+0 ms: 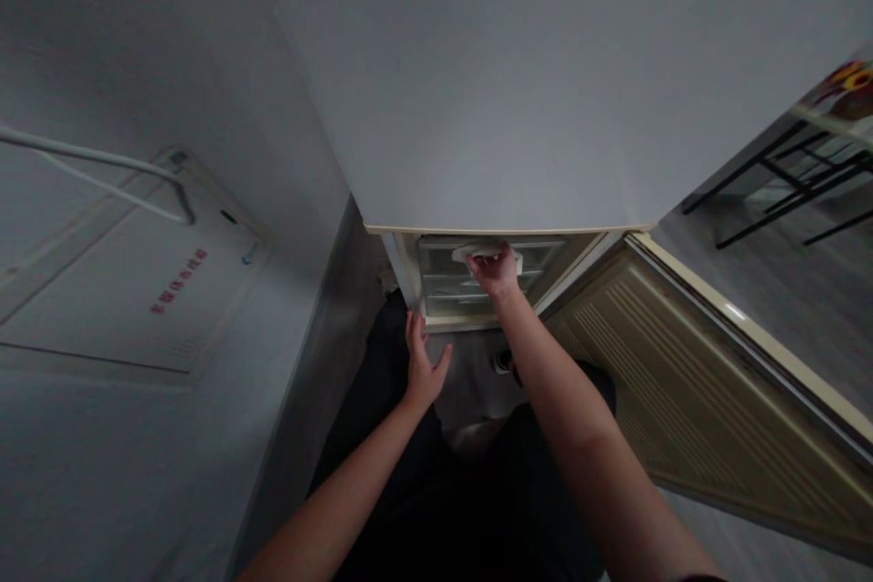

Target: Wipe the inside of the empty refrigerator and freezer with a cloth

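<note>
My right hand (495, 271) reaches into the open lower compartment of a fridge (505, 155), its fingers closed on a white cloth (466, 253). The cloth lies against the upper front of a clear drawer (446, 285) and sticks out on both sides of the hand. Near the compartment's lower left corner is my left hand (424, 364), its fingers apart and nothing in it. Whether its fingertips touch the frame, I cannot tell. The fridge door (668, 364) stands swung out to the right, its ribbed inner side showing.
On the left wall is a white panel (123, 291) with red lettering, a grey cable (95, 153) running in front of it. A black-legged stand (784, 173) with flowers (852, 77) is at far right. My knees flank the compartment closely.
</note>
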Demonstrator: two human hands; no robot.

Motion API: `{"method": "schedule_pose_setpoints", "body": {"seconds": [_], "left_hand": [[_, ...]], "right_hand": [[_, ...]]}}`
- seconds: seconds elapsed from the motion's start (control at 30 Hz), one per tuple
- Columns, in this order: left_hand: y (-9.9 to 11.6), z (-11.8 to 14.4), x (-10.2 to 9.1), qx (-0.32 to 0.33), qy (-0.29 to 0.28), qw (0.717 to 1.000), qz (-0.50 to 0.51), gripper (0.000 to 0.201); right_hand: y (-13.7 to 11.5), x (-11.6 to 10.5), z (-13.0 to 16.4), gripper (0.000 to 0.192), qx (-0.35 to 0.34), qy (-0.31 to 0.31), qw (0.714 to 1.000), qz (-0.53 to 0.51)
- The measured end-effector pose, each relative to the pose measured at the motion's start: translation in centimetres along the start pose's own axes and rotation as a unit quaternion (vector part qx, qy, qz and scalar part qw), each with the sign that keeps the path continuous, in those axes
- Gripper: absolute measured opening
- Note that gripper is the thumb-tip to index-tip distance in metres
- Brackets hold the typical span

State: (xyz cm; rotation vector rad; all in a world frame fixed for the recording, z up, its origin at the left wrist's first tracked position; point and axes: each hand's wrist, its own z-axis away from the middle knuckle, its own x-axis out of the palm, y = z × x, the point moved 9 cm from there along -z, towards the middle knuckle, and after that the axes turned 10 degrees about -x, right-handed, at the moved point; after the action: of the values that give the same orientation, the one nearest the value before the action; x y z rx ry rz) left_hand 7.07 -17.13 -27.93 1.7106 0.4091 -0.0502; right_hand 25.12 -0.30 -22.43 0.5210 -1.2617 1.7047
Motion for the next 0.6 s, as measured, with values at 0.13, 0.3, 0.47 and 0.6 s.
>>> {"method": "schedule_pose_setpoints", "body": {"seconds": [0.13, 0.3, 0.47, 0.6], "left_hand": [[0.1, -0.4, 0.3, -0.049, 0.002, 0.998, 0.032, 0.078], [-1.2, -2.4, 2.2, -0.183, -0.057, 0.967, 0.17, 0.066], [-2.0, -2.8, 3.3, -0.264, -0.051, 0.939, 0.213, 0.07], [-1.6, -2.9, 3.6, -0.264, -0.038, 0.946, 0.183, 0.061]], "right_hand": [[0.9, -1.3, 1.2, 0.016, 0.011, 0.04, 0.999, 0.029], [2.0, -4.3, 6.1, 0.02, -0.03, -0.052, 0.997, 0.056], [2.7, -10.2, 10.6, 0.036, -0.052, -0.1, 0.977, 0.179], [1.9, -14.1, 10.9, 0.035, -0.08, -0.068, 0.976, 0.19]]}}
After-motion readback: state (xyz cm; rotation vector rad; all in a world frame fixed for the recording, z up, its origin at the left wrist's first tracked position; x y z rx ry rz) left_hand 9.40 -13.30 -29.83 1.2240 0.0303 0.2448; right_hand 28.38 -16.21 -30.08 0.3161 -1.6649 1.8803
